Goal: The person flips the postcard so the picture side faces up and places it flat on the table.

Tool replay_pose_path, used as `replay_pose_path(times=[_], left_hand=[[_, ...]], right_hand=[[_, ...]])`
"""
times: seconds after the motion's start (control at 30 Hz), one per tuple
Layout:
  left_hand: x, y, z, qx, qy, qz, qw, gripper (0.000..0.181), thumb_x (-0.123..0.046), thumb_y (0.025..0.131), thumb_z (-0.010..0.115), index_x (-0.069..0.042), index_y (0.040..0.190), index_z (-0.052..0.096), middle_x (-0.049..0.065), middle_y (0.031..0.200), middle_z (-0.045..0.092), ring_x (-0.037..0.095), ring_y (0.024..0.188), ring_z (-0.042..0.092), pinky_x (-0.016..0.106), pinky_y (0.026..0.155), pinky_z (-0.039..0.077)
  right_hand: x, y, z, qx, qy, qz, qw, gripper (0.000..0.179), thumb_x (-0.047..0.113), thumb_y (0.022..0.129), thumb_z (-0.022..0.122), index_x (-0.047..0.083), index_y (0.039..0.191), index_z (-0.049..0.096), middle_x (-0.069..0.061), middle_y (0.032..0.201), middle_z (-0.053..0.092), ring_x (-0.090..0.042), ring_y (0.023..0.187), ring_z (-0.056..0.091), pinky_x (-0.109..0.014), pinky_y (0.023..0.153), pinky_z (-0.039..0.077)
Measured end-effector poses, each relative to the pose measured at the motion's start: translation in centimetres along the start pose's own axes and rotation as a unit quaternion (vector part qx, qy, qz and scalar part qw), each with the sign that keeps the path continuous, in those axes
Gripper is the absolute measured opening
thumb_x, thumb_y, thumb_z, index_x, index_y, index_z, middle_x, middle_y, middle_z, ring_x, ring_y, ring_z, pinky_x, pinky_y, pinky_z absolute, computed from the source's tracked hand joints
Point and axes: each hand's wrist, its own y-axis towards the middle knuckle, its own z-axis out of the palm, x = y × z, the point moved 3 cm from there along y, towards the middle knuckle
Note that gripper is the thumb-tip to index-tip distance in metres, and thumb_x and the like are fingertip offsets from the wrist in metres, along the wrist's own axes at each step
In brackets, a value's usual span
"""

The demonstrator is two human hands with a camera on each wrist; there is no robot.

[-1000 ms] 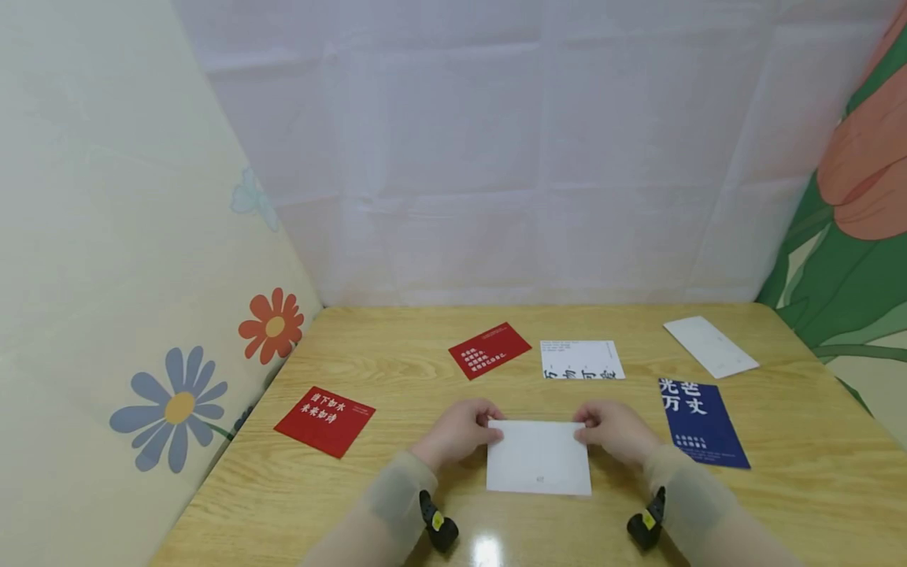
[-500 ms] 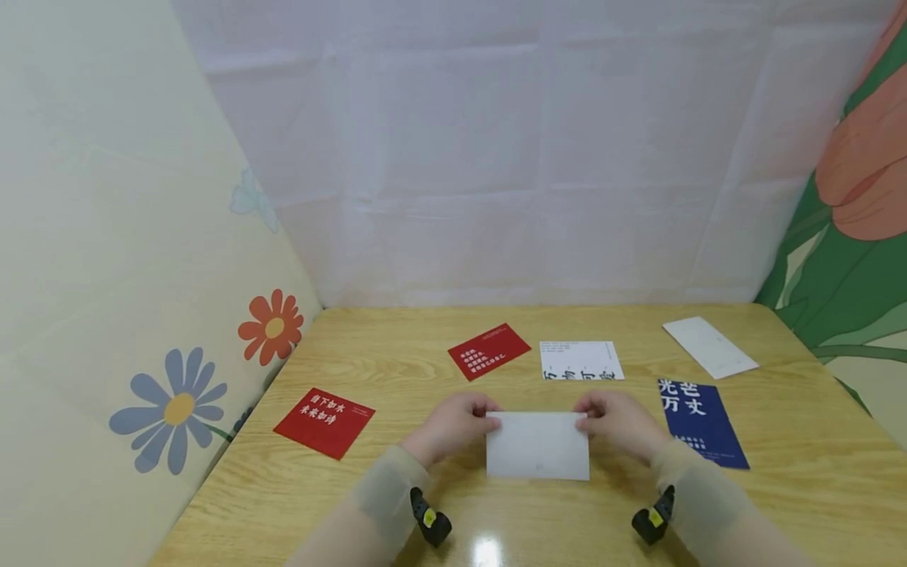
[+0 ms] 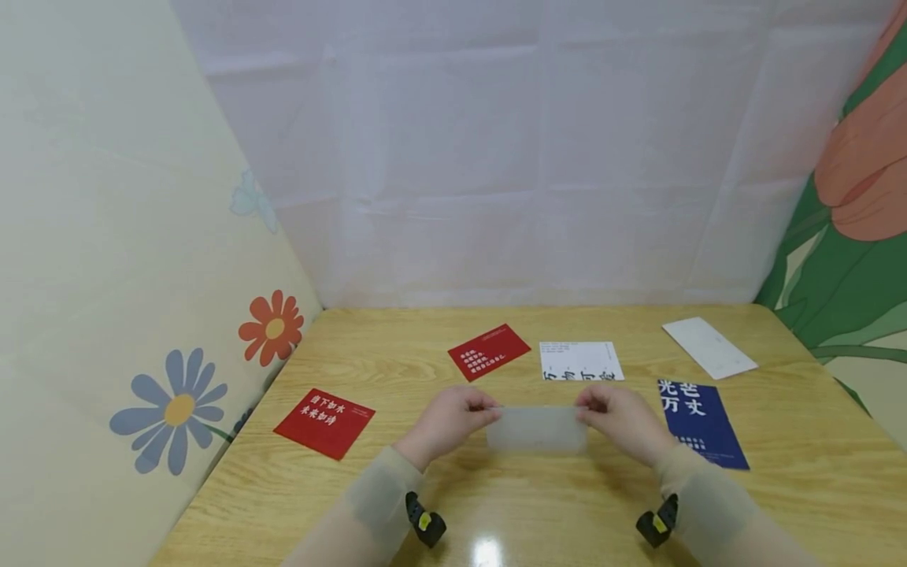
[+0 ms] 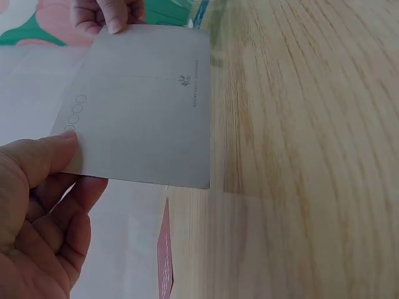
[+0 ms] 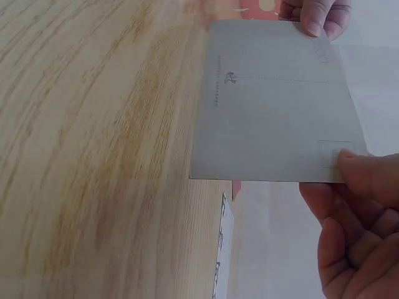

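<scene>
A white postcard (image 3: 536,430) is held up by its two upper corners, its back side facing me and its lower edge just over the table. My left hand (image 3: 453,423) pinches one corner between thumb and fingers; in the left wrist view the thumb presses beside a row of printed circles on the postcard (image 4: 137,106). On the other side my right hand (image 3: 623,421) pinches the opposite corner, with the thumb over a printed stamp box on the postcard (image 5: 274,106) in the right wrist view. A small emblem and a dotted line show on its face.
Around the wooden table (image 3: 354,512) lie a red card (image 3: 324,423) at left, another red card (image 3: 489,351) and a white lettered card (image 3: 581,361) behind the hands. At right are a blue card (image 3: 704,425) and a blank-looking white card (image 3: 710,347). A white cloth (image 3: 460,157) hangs behind.
Both hands have risen slightly and moved a little away from me. The postcard has tipped up from lying nearly flat to standing steeply, so it looks shorter in the head view.
</scene>
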Motion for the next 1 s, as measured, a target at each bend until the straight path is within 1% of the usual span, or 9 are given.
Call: replay_pose_path(times=[0.1, 0.2, 0.33, 0.4, 0.6, 0.77, 0.87, 1.0], left_hand=[[-0.30, -0.20, -0.15, -0.007, 0.013, 0.014, 0.9998, 0.010, -0.024, 0.092, 0.066, -0.021, 0.095, 0.075, -0.012, 0.090, 0.067, 0.009, 0.079, 0.057, 0.029, 0.071, 0.049], [-0.62, -0.36, -0.30, -0.013, 0.028, 0.027, 0.9991, 0.009, -0.021, 0.091, 0.067, -0.020, 0.095, 0.076, -0.012, 0.091, 0.068, 0.006, 0.080, 0.059, 0.027, 0.072, 0.050], [-0.88, -0.49, -0.37, -0.019, 0.052, 0.046, 0.9974, 0.009, -0.018, 0.089, 0.069, -0.019, 0.094, 0.076, -0.012, 0.089, 0.068, 0.004, 0.080, 0.059, 0.025, 0.071, 0.050], [-0.85, -0.54, -0.31, -0.018, 0.064, 0.051, 0.9965, 0.008, -0.018, 0.089, 0.070, -0.019, 0.094, 0.076, -0.013, 0.088, 0.067, 0.004, 0.080, 0.059, 0.024, 0.070, 0.050], [-0.68, -0.74, -0.04, -0.008, 0.087, 0.057, 0.9946, 0.008, -0.019, 0.089, 0.070, -0.019, 0.094, 0.076, -0.013, 0.091, 0.068, 0.003, 0.083, 0.060, 0.022, 0.072, 0.050], [-0.64, -0.83, 0.04, -0.002, 0.108, 0.070, 0.9917, 0.008, -0.018, 0.089, 0.070, -0.018, 0.095, 0.076, -0.014, 0.092, 0.068, 0.004, 0.087, 0.061, 0.024, 0.076, 0.051], [-0.69, -0.86, 0.06, 0.002, 0.123, 0.078, 0.9893, 0.008, -0.019, 0.089, 0.070, -0.019, 0.094, 0.076, -0.015, 0.090, 0.068, 0.003, 0.087, 0.060, 0.024, 0.077, 0.051], [-0.80, -0.97, 0.12, 0.013, 0.131, 0.086, 0.9877, 0.009, -0.017, 0.088, 0.071, -0.017, 0.095, 0.076, -0.015, 0.088, 0.067, 0.003, 0.085, 0.060, 0.024, 0.076, 0.051]], right_hand=[[0.23, -0.27, -0.07, -0.010, -0.011, -0.020, 0.9997, 0.004, 0.013, 0.089, 0.068, 0.011, 0.092, 0.067, 0.004, 0.086, 0.063, -0.012, 0.082, 0.058, -0.033, 0.073, 0.049], [0.30, -0.43, -0.11, -0.015, -0.017, -0.026, 0.9994, 0.003, 0.009, 0.088, 0.068, 0.011, 0.091, 0.067, 0.003, 0.086, 0.064, -0.012, 0.083, 0.059, -0.034, 0.074, 0.050], [0.32, -0.57, -0.08, -0.015, -0.029, -0.031, 0.9990, 0.011, 0.003, 0.086, 0.067, 0.013, 0.088, 0.068, 0.000, 0.088, 0.066, -0.013, 0.084, 0.060, -0.035, 0.076, 0.052], [0.31, -0.61, 0.00, -0.014, -0.038, -0.036, 0.9985, 0.013, 0.002, 0.085, 0.067, 0.015, 0.086, 0.068, 0.001, 0.088, 0.066, -0.012, 0.083, 0.060, -0.035, 0.075, 0.052], [0.28, -0.82, 0.19, -0.007, -0.058, -0.057, 0.9967, 0.016, -0.001, 0.083, 0.068, 0.015, 0.083, 0.069, 0.007, 0.083, 0.065, -0.010, 0.080, 0.059, -0.033, 0.073, 0.050], [0.27, -0.97, 0.28, -0.003, -0.058, -0.069, 0.9960, 0.015, -0.001, 0.082, 0.068, 0.013, 0.083, 0.069, 0.008, 0.082, 0.065, -0.010, 0.079, 0.059, -0.031, 0.072, 0.050], [0.20, -0.99, 0.38, 0.004, -0.052, -0.063, 0.9966, 0.014, 0.000, 0.082, 0.069, 0.014, 0.082, 0.069, 0.007, 0.082, 0.065, -0.009, 0.078, 0.059, -0.030, 0.072, 0.050], [0.12, -1.05, 0.52, 0.022, -0.044, -0.053, 0.9974, 0.014, -0.001, 0.082, 0.068, 0.013, 0.082, 0.069, 0.006, 0.081, 0.065, -0.009, 0.078, 0.059, -0.029, 0.071, 0.050]])
